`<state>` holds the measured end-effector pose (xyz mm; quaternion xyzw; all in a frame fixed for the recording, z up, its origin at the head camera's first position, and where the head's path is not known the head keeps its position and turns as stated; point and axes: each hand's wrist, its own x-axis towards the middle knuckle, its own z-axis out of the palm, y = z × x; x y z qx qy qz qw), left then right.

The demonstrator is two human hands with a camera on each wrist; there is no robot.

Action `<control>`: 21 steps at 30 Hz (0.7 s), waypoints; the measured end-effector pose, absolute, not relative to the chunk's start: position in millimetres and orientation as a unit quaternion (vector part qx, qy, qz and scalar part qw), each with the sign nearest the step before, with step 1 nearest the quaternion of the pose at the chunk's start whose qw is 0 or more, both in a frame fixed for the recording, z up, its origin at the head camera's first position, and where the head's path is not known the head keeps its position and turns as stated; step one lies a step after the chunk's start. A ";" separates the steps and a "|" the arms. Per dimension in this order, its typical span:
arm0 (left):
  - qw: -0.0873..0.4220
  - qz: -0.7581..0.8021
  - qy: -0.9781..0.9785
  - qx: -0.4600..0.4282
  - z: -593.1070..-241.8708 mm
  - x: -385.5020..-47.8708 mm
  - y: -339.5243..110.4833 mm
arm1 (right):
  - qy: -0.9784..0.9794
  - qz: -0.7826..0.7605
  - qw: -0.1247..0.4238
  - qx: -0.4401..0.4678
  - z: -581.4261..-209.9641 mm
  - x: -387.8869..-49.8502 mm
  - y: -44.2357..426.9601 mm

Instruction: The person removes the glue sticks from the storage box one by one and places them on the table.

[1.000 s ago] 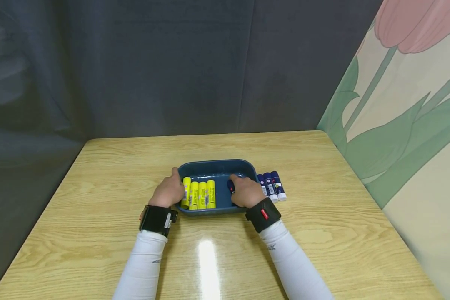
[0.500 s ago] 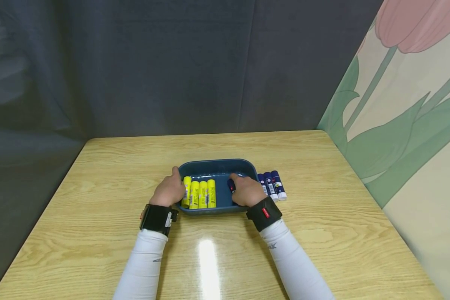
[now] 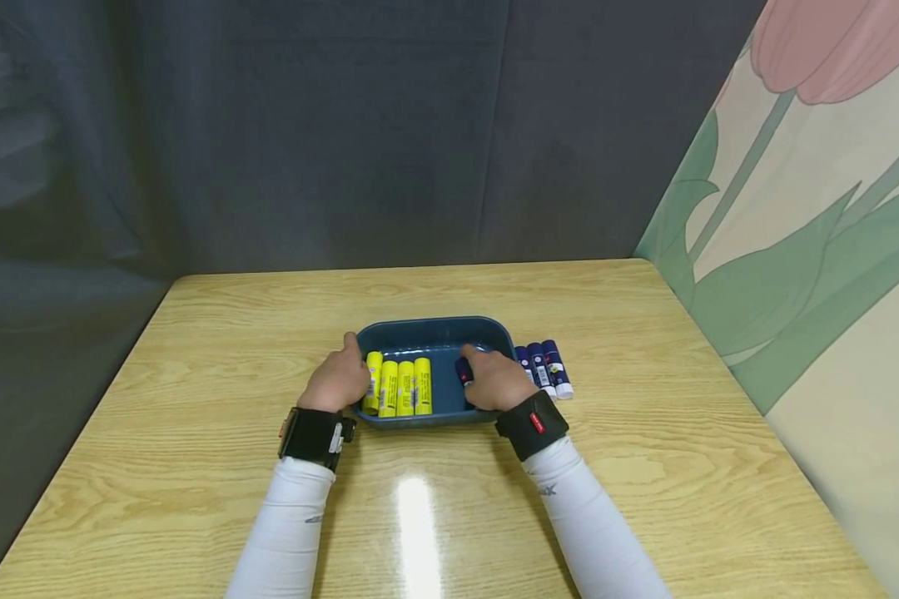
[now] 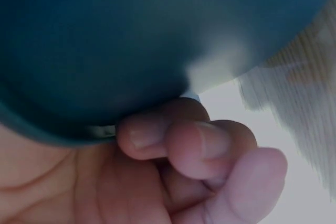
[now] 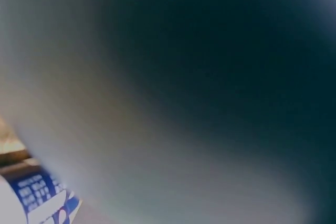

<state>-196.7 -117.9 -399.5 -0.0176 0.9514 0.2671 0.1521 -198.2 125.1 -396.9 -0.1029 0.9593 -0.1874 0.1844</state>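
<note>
A dark blue tray [image 3: 429, 334] stands on the table. My left hand [image 3: 335, 380] grips its left end; the left wrist view has the fingers [image 4: 210, 145] curled against the tray's outer side. Inside, at the left, several yellow glue sticks [image 3: 405, 388] lie in a row. My right hand [image 3: 500, 383] reaches over the right end and holds a navy glue stick [image 3: 464, 371], mostly hidden under the fingers. Three more navy glue sticks [image 3: 558, 369] with white ends lie side by side just right of the tray, partly behind the hand.
A wooden table [image 3: 270, 308] surrounds the tray on all sides. Behind it hangs a dark curtain [image 3: 330, 150], and a wall with painted tulips [image 3: 817, 249] borders the right side. Most of the right wrist view is a blurred dark surface.
The right wrist has shifted very slightly to the right, its hand still at the same navy glue stick. The left hand, the tray and the other glue sticks stay put.
</note>
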 end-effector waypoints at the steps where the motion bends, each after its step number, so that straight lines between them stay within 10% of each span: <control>1: 0.152 0.268 0.951 -0.017 -399.6 -196.8 -118.0 | 0.958 -0.193 0.187 -0.103 -396.5 -198.2 125.4; 21: 0.156 0.274 0.949 -0.018 -400.9 -197.7 -119.3 | 0.955 -0.246 0.135 -0.101 -380.7 -196.8 132.7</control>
